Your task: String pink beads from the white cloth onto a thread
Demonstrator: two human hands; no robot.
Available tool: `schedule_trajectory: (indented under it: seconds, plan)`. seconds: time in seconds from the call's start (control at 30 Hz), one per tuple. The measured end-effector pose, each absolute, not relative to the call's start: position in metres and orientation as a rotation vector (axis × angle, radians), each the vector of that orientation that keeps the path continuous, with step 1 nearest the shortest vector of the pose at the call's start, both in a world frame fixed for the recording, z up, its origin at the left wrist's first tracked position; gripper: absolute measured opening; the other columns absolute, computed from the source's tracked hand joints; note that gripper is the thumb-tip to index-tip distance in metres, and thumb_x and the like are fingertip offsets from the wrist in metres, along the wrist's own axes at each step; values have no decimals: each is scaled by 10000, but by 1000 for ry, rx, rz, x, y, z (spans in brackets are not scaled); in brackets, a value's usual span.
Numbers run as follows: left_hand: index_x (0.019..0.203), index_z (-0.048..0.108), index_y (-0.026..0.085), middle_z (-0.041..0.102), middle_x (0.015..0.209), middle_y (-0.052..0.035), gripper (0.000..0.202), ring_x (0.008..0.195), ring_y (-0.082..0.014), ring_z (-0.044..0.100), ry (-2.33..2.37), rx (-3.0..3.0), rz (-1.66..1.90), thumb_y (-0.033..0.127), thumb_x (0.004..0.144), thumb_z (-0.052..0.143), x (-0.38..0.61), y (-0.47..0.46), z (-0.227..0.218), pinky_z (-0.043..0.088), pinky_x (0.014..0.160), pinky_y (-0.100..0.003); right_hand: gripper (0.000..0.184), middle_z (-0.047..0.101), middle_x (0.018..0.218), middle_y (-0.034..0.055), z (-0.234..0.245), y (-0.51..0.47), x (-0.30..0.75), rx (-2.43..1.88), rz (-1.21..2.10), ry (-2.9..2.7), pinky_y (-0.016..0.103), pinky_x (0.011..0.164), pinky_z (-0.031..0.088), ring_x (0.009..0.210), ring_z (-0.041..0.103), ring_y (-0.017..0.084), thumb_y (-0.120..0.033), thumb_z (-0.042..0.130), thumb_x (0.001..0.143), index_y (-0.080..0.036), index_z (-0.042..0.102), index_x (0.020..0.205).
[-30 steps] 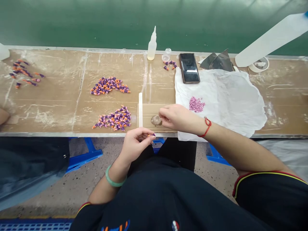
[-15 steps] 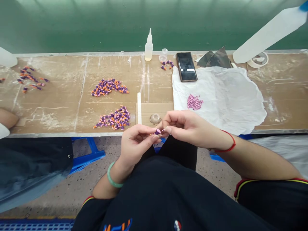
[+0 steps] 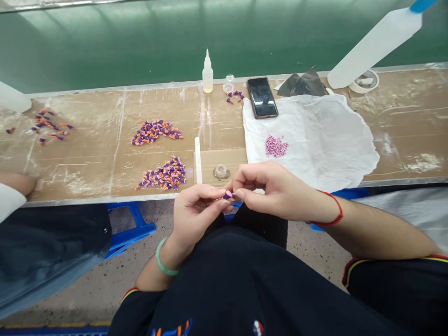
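My left hand (image 3: 196,210) pinches a small purple-and-pink figurine piece (image 3: 228,194) between thumb and fingertips, just off the table's front edge. From the other side, my right hand (image 3: 271,189) brings its pinched thumb and forefinger right up against the piece; whatever is between those fingertips is too small to make out. Left of my hands lie a near pile (image 3: 164,175) and a far pile (image 3: 156,131) of small purple, orange and pink pieces. On a white cloth (image 3: 325,135) at the right is a cluster of tiny pink bits (image 3: 276,146).
A clear lump (image 3: 221,172) and a white strip (image 3: 198,161) lie on cardboard ahead of my hands. Behind stand a dropper bottle (image 3: 207,74) and a small clear cup (image 3: 228,83), with a phone (image 3: 262,98) and a tape roll (image 3: 364,83) further right. Another person's arm (image 3: 17,183) rests at the left.
The view has shifted slightly. My right fingertips have closed in from a small gap to the pink face of the piece, which my left hand keeps holding.
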State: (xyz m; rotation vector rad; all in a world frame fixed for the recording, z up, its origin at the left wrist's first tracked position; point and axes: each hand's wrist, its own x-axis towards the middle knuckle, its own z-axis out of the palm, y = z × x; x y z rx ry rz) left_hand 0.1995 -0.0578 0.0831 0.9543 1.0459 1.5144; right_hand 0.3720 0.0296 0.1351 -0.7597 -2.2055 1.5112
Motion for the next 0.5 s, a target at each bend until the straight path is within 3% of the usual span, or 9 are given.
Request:
schedule_trajectory:
  seconds: [0.5]
  plan:
    - [753,744,199,784,736,-9,224,548,-143,729,1115,954,1494,371,721,884,205,-56,86,637,530,-224,136,659,712,-10,137,23,375,-664,1171,-2349,207,554,398,594,559,102,-94,508,853,-193,532,764]
